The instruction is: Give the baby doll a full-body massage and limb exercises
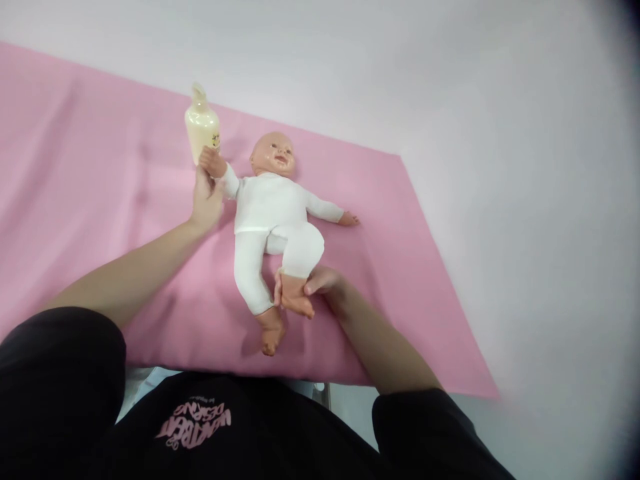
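The plastic baby doll in white clothes (273, 213) is lying on the pink cloth (100, 200); its wrist's gripped by the left hand (206, 200), its foot's pinched by the right hand (320, 283), with a cream bottle (202, 127) just beside.

Setting: plain indoor practice space for infant care, possibly a training room; the exact kind of place cannot be told.

Evidence: bare white surface (525, 167) running to the frame's edge with no furniture or decoration; pink cloth (90, 200) spread flat over it as a mat; baby doll (273, 213) in a white suit lying face up on the cloth; cream lotion-type bottle (201, 127) standing upright beside the doll's raised arm. Nothing domestic, such as bedding or toys, shows around them.
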The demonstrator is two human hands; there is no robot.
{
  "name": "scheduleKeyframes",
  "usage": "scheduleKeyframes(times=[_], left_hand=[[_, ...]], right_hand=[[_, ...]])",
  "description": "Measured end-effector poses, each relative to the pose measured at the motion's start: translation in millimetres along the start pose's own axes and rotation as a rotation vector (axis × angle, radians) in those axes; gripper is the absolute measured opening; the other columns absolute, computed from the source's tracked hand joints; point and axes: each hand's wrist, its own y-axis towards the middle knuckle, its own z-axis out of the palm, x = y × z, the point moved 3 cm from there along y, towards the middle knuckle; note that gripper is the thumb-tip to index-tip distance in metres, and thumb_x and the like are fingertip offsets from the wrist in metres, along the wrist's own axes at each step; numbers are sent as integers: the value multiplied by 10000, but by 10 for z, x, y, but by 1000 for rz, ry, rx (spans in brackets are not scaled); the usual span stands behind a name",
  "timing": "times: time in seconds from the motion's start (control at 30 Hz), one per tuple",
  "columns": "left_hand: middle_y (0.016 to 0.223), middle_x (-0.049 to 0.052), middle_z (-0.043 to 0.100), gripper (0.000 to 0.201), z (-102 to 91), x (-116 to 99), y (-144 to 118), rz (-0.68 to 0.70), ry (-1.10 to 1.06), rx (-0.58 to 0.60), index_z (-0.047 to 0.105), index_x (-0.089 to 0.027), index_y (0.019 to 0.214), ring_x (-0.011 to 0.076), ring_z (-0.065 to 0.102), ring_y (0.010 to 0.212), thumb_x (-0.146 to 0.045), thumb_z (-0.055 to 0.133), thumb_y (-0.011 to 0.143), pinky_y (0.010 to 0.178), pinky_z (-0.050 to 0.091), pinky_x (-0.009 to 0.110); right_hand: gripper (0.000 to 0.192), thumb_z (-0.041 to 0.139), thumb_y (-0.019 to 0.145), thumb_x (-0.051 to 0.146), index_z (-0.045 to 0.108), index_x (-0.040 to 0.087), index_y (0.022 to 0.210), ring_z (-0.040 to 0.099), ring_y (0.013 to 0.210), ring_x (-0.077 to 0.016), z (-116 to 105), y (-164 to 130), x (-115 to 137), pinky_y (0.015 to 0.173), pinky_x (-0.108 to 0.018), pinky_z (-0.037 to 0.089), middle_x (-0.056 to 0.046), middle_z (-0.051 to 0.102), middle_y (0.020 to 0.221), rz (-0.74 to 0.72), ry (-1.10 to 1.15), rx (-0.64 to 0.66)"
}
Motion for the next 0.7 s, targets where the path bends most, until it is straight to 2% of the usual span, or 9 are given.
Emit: scheduleKeyframes(times=[0.07, 0.17, 0.23, 0.3, 0.37, 0.47, 0.53, 0.6, 0.7], left_hand=[[1620, 92, 391, 513, -90, 317, 21, -83, -62, -121, 234, -302, 1467, 194, 400, 1489, -588, 426, 1087, 1254, 359, 499], [1551, 73, 446, 321, -157, 685, -2, -253, -198, -211, 270, -274, 1326, 141, 481, 1352, -526, 319, 1134, 1188, 417, 509], [1526, 65, 460, 287, -168, 788, -23, -298, -243, -241, 285, -278, 1278, 133, 498, 1319, -528, 273, 1139, 1154, 445, 500], [1521, 56, 460, 295, -157, 777, -28, -304, -256, -237, 288, -284, 1281, 127, 494, 1322, -541, 285, 1137, 1151, 448, 491], [1533, 48, 452, 331, -126, 655, -13, -264, -222, -209, 278, -293, 1331, 127, 480, 1347, -554, 315, 1131, 1166, 437, 494], [1539, 43, 469, 464, -50, 292, 11, -121, -100, -155, 296, -317, 1411, 161, 470, 1389, -632, 398, 1086, 1193, 430, 500], [1479, 49, 533, 611, 8, -5, 3, -31, -42, -118, 365, -316, 1439, 213, 504, 1380, -736, 471, 1008, 1164, 469, 494], [1395, 81, 604, 645, 59, -288, -23, 44, 22, -53, 453, -271, 1412, 262, 562, 1342, -741, 525, 977, 1145, 484, 517], [1374, 142, 647, 602, 129, -603, -67, 162, 153, 133, 548, -233, 1394, 312, 591, 1338, -682, 521, 995, 1162, 461, 550]], right_hand=[[569, 873, 781, 483, 641, 141, 1172, 729, 1027, -218, 25, 12, -7, 897, -336, 578, -102, 758, 991, 95, -53, 117], [561, 887, 776, 442, 639, 147, 1184, 720, 1108, -226, 19, 32, 11, 958, -342, 571, -110, 762, 1028, 126, -90, 149], [562, 906, 756, 421, 639, 153, 1171, 733, 1096, -224, 19, 39, 19, 969, -334, 572, -110, 762, 1037, 130, -90, 142], [560, 918, 745, 389, 631, 161, 1168, 745, 1063, -216, 25, 32, 15, 961, -332, 577, -103, 765, 1037, 127, -67, 142], [559, 921, 742, 382, 623, 165, 1162, 745, 1043, -217, 24, 7, -8, 931, -337, 584, -111, 770, 1042, 114, -19, 144], [590, 923, 704, 484, 617, 169, 1099, 745, 933, -212, -48, -56, -73, 838, -335, 587, -113, 770, 1008, 40, 95, 54], [629, 900, 669, 609, 615, 181, 1032, 716, 768, -179, -147, -96, -106, 771, -330, 576, -65, 753, 887, -74, 165, -91], [654, 831, 674, 726, 619, 195, 992, 635, 613, -138, -254, -125, -107, 720, -320, 560, 5, 696, 743, -212, 215, -259], [595, 643, 827, 781, 637, 213, 1006, 531, 520, -108, -355, -128, -59, 674, -295, 534, 57, 622, 665, -336, 289, -478]])
